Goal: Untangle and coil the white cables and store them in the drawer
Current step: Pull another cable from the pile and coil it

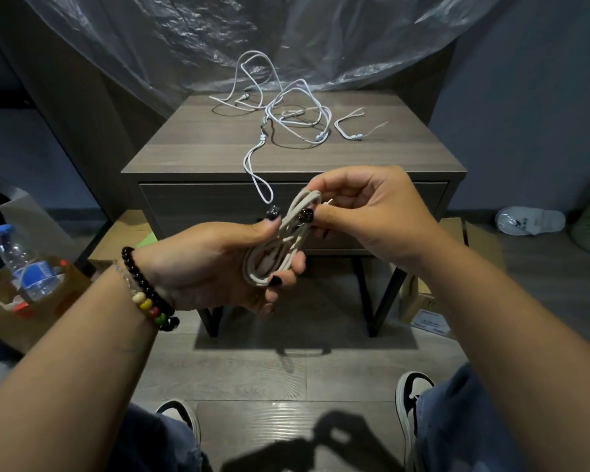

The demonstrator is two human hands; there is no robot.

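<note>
While my left hand (218, 264) lies palm up with the wrist bent inward, its fingers curl around the lower end of a coiled white cable (280, 247), and the thumb presses the bundle from the 10 o'clock side. My right hand (365, 212) comes in from 3 o'clock with the knuckles up, forearm angled across my knee; its thumb and forefinger pinch the top of the same coil, where a small metal plug end (328, 201) sticks out toward the palm. Both grips are closed on that cable, held in the air in front of the closed drawer (198, 202) of the grey nightstand (191, 158). At 12 o'clock on the nightstand top lies the tangle of loose white cables (297, 110), one loop (258, 175) hanging over the front edge just above my left thumb. A beaded bracelet (147, 287) circles my left wrist. At 9 o'clock a water bottle (24, 267) stands in a brown bag.
</note>
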